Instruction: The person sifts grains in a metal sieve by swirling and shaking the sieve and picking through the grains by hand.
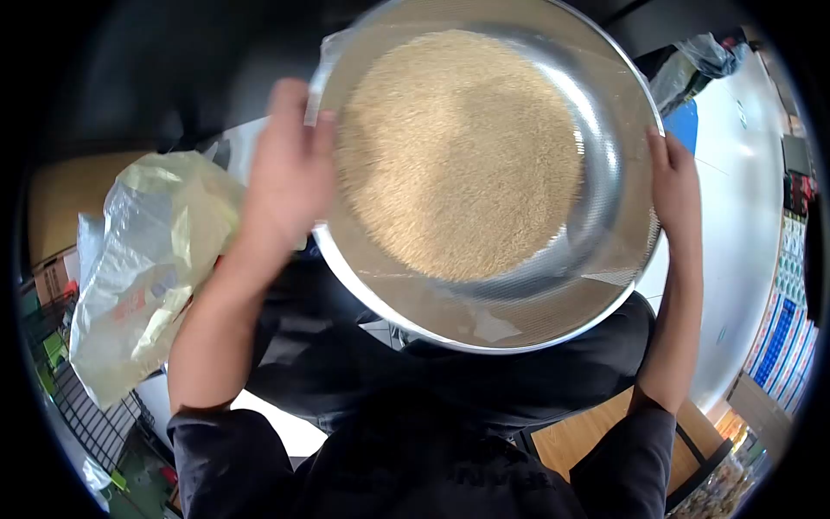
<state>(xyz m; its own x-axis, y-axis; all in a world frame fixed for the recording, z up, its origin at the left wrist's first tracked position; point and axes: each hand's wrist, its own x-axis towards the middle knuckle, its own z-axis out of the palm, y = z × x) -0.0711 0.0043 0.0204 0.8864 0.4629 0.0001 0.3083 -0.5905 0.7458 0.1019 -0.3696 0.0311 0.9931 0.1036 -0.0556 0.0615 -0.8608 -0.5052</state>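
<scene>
Metal sieve (562,322), likely rigid yet heavy with loose grain (458,160), suits opposite-rim holds, where left hand (290,173) and right hand (676,183) pinch it.

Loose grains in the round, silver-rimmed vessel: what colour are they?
The loose, small grains are golden tan, darker where shaded; the head view shows them best.

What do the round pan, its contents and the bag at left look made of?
Round pan: metal, probably steel or aluminium, polished; bright streaks inside. Its border looks like fine mesh or perforation.
Contents: likely grain, mostly matte; small, tan, loose-looking bits, exact kind unclear.
Bag: apparently thin plastic film, glossy, translucent; creases and sharp highlights.
</scene>
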